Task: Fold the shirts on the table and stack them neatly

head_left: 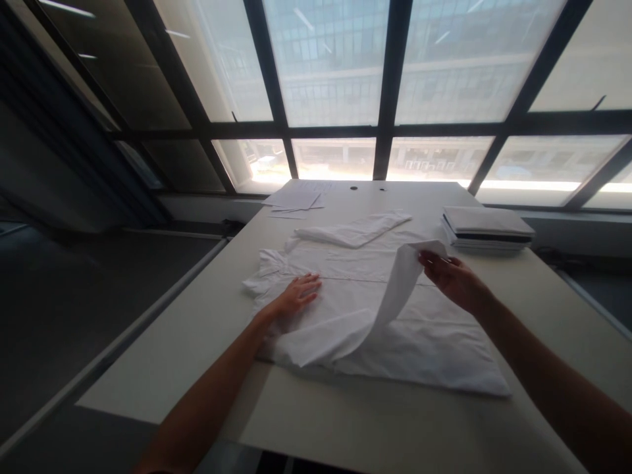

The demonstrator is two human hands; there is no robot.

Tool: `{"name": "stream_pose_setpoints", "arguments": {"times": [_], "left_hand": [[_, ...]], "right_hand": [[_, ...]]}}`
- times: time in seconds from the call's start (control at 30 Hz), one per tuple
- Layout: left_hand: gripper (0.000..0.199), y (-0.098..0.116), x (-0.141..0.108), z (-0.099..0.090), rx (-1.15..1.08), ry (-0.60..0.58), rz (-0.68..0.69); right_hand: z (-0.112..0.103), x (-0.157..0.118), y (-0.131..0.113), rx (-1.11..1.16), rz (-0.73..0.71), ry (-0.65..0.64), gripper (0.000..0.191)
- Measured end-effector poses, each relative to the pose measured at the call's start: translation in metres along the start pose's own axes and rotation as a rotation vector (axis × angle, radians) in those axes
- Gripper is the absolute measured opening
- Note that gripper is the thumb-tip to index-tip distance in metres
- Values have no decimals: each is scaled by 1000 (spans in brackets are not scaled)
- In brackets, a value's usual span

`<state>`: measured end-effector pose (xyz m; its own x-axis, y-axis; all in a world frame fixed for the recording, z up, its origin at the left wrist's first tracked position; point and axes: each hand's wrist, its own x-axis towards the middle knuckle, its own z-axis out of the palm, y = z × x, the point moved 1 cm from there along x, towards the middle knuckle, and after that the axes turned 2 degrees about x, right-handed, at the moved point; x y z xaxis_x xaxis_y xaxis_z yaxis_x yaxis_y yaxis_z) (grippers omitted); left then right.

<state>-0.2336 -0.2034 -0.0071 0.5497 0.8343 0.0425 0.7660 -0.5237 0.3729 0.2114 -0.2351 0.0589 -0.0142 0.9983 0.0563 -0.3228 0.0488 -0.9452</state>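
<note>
A white shirt (434, 349) lies spread on the table, its collar (269, 266) toward the left and its hem toward the right. My left hand (299, 295) rests flat on the shirt near the collar, fingers spread. Pinched in my right hand (451, 276) is the end of the near sleeve (402, 283), lifted above the shirt body. From there the sleeve slopes down and runs left to the near shoulder. The far sleeve (355, 230) lies folded across the far side of the shirt.
The white table (197, 329) stands against large framed windows (336, 66). A stack of folded clothes (486, 229), white with a dark layer, sits at the right edge. Paper sheets (293, 197) lie at the far left. A dark curtain (74, 118) hangs at left.
</note>
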Motion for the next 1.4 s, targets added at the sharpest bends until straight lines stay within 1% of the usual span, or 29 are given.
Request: {"name": "stream_pose_setpoints", "arguments": {"times": [0.07, 0.17, 0.27, 0.37, 0.5, 0.67, 0.73, 0.83, 0.93, 1.0, 1.13, 1.2, 1.27, 1.4], "left_hand": [[48, 1, -4, -7, -74, -11, 11], [48, 2, -11, -20, -190, -33, 1], [46, 4, -19, -32, -292, -75, 20], [39, 6, -24, -39, -396, -126, 59], [36, 8, -28, -44, -443, -146, 49], [44, 7, -34, -50, -424, -252, 48], [51, 4, -36, -51, -420, -261, 28], [54, -3, -35, -50, -417, -179, -43], [63, -12, -36, -50, -463, -123, -151], [67, -17, -39, -52, -484, -148, -194], [83, -24, -43, -54, -421, -288, -207], [85, -26, -45, -56, -397, -321, -227], [84, -28, -47, -58, -387, -331, -266], [83, -27, -60, -64, -342, -346, -332]], "right_hand": [[11, 21, 5, 86, 33, 62, 23], [22, 47, 14, 159, 91, 164, 22], [30, 68, 21, 182, 111, 201, 20], [37, 82, 26, 170, 105, 226, 19], [40, 99, 35, 156, 104, 273, 21], [34, 116, 46, 164, 142, 438, 18], [30, 121, 52, 151, 159, 478, 19], [25, 123, 62, 115, 193, 538, 25], [18, 122, 72, 73, 224, 590, 28], [14, 122, 77, 44, 243, 613, 26], [8, 121, 85, -42, 287, 632, 24], [6, 120, 88, -97, 289, 641, 26], [6, 119, 90, -157, 260, 650, 31], [7, 109, 91, -286, 144, 645, 45]]}}
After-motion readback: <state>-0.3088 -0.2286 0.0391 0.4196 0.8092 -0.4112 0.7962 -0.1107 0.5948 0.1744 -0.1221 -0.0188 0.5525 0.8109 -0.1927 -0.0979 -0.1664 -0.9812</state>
